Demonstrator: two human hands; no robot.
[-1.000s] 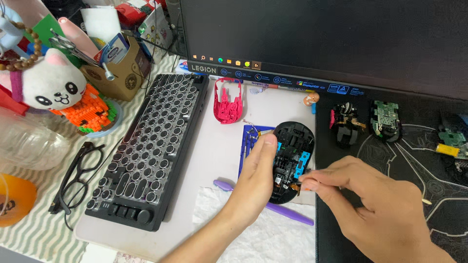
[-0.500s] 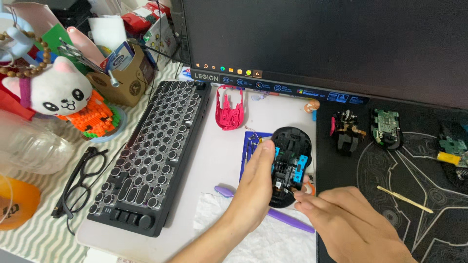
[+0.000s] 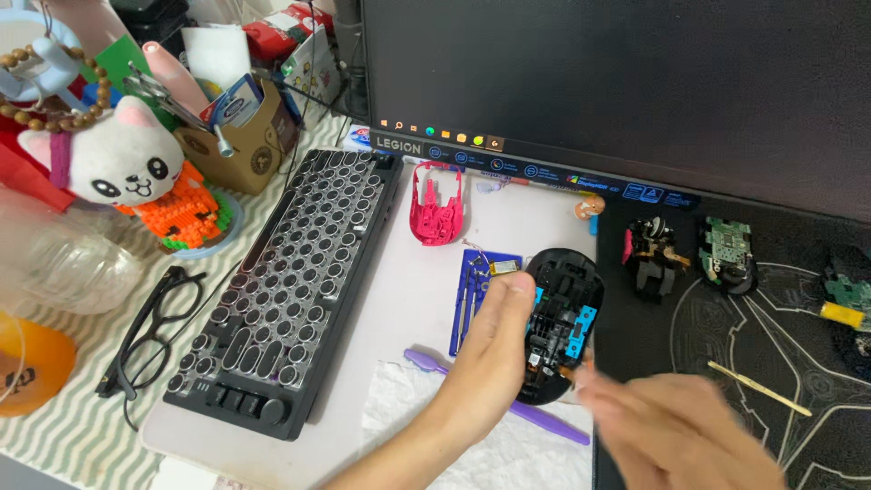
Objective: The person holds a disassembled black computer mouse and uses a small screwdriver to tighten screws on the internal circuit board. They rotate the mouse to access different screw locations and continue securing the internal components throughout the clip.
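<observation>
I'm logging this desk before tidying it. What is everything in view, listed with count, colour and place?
mouse shell: 1, black with blue parts inside, opened, desk centre
mouse cover: 1, pink, below monitor
monitor: 1, black, back
keyboard: 1, black, round keys, left of centre
screwdriver case: 1, blue, under the shell's left edge
toothbrush: 1, purple, front, on white tissue
circuit boards: 2, green, on black mat, right
stick: 1, pale, on mat
glasses: 1, black, left
plush cat: 1, white, far left
left hand: steadies the shell
right hand: blurred, beside the shell's near end
</observation>
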